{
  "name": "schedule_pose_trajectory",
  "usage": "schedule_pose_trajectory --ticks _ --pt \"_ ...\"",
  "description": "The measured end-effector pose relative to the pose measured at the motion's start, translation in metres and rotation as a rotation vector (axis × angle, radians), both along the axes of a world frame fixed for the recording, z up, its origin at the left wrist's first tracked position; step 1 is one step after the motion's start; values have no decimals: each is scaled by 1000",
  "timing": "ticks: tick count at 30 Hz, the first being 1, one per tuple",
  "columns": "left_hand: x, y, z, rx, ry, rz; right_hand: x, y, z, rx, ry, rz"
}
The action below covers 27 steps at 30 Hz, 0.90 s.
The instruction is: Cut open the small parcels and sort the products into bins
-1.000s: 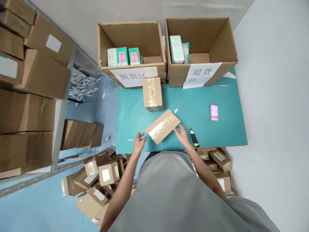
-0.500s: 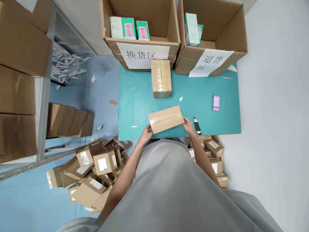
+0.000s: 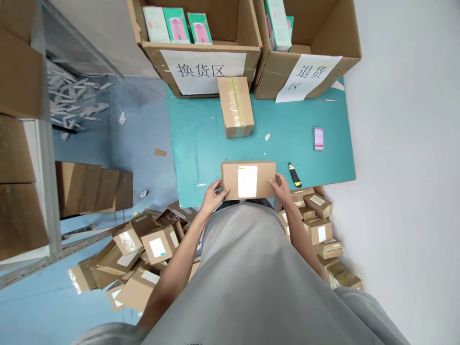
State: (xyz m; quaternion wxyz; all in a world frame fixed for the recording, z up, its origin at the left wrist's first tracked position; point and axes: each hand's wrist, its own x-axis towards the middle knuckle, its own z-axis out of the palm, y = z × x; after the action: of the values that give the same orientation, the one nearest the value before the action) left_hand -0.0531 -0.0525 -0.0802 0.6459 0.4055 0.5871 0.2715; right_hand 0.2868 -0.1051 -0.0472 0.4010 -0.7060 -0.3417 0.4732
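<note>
I hold a small brown parcel box (image 3: 248, 179) at the near edge of the teal table (image 3: 201, 139); its face with a white label is turned up towards me. My left hand (image 3: 213, 194) grips its left end and my right hand (image 3: 279, 187) grips its right end. A second taped parcel box (image 3: 235, 107) lies farther back on the table. A yellow and black utility knife (image 3: 294, 174) lies just right of my right hand.
Two big open cartons (image 3: 201, 48) (image 3: 312, 52) with paper signs stand at the table's far edge, holding green and pink product boxes (image 3: 176, 24). A phone (image 3: 318, 138) lies right. Parcel piles (image 3: 143, 254) (image 3: 319, 225) cover the floor on both sides. Shelving with cartons (image 3: 21, 143) stands left.
I took the parcel in both hands, drew it to the near table edge and turned it over, so the labelled face shows instead of the taped one. My head tilted down.
</note>
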Motion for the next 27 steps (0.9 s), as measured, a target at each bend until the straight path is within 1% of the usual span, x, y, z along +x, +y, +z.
schedule_pose_trajectory --ticks 2,4,8,11,13,15,18,21,24,27 --pt "6 4 -2 -6 32 32 3 14 1 3 -9 7" --pt "12 10 -7 -25 70 66 5 28 -2 -14 -8 30" --pt "23 21 -18 -68 110 115 5 52 -16 -53 38 101" --pt "26 25 -24 -73 81 188 8 60 -28 -85 63 125" --pt "24 24 -27 -83 53 239 14 59 -36 -122 79 126" --pt "20 18 -29 -118 54 276 23 52 -42 -178 89 110" --pt "15 2 -30 -182 112 331 34 36 -52 -295 59 92" --pt "15 -14 -28 -227 142 349 35 20 -58 -368 47 121" --pt "22 -22 -25 -226 163 313 29 10 -60 -339 65 190" --pt "32 -22 -20 -167 201 277 24 10 -58 -262 62 257"
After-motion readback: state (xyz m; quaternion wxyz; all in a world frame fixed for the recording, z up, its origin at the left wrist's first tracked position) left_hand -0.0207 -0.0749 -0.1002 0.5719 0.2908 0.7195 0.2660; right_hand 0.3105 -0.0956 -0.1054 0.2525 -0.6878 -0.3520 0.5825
